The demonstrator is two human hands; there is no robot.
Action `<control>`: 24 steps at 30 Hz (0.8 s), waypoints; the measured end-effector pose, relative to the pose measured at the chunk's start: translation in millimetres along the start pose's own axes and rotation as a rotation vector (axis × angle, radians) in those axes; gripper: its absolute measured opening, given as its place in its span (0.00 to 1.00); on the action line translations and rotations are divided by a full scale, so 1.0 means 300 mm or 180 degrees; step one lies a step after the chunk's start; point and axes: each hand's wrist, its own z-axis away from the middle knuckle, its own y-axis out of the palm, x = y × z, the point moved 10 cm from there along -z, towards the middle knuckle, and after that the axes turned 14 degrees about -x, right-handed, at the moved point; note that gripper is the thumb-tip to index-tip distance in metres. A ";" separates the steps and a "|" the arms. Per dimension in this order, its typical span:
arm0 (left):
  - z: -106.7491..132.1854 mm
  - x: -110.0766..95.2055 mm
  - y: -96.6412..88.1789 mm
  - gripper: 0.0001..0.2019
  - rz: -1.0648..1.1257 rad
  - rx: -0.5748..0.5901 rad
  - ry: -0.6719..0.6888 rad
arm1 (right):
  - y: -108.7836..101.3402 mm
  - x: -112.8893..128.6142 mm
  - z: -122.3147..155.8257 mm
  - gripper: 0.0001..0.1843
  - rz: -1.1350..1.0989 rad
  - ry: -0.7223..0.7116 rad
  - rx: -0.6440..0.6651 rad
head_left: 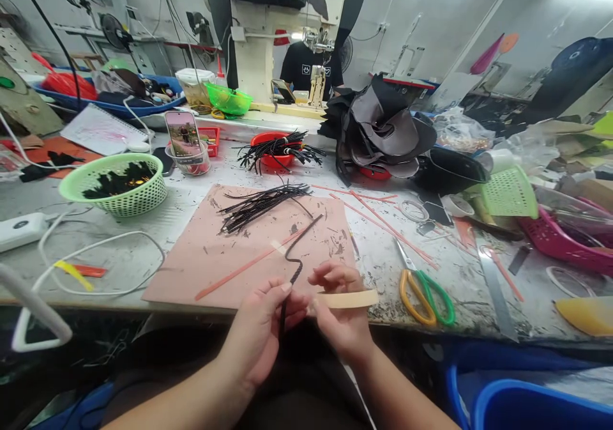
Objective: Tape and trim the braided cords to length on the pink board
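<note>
Head view — black cord (pixel 297 251) pinched between left hand (pixel 261 331) and right hand (pixel 340 312).

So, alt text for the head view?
The left hand pinches a black cord, the right hand holds a tan strip, by a pink mat on a cluttered bench. Scissors lie right of the mat, a green basket left.

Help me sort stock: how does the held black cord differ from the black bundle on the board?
The black cord is single, kinked, pinched by the left hand; the black bundle is many strands, untouched. The cord lifts off the pink board; the bundle lies on it. Both are thin, black.
</note>
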 end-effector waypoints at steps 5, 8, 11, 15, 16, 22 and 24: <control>0.014 -0.001 -0.018 0.06 -0.0032 -0.0032 -0.0035 | 0.015 0.029 0.005 0.23 0.0525 -0.0372 0.0408; 0.010 -0.003 -0.033 0.07 -0.0109 -0.0035 0.0042 | 0.014 0.029 -0.017 0.15 0.1237 -0.0417 0.0602; 0.005 -0.005 -0.037 0.07 -0.0134 0.0005 0.0095 | 0.012 0.040 -0.029 0.04 0.1593 -0.0296 0.0704; 0.005 -0.021 -0.040 0.08 -0.0041 -0.0006 0.0215 | -0.021 0.039 -0.013 0.07 0.0945 0.0368 0.0290; 0.006 -0.026 -0.040 0.08 -0.0012 -0.0010 0.0256 | -0.034 0.024 -0.005 0.07 0.0704 0.0633 0.0088; 0.027 -0.034 -0.010 0.07 0.0035 0.0355 0.0415 | 0.063 -0.079 0.058 0.11 -0.0911 0.2134 -0.0060; 0.033 -0.028 -0.007 0.07 0.0043 0.0422 0.0374 | 0.088 -0.088 0.059 0.11 -0.1140 0.2268 -0.0096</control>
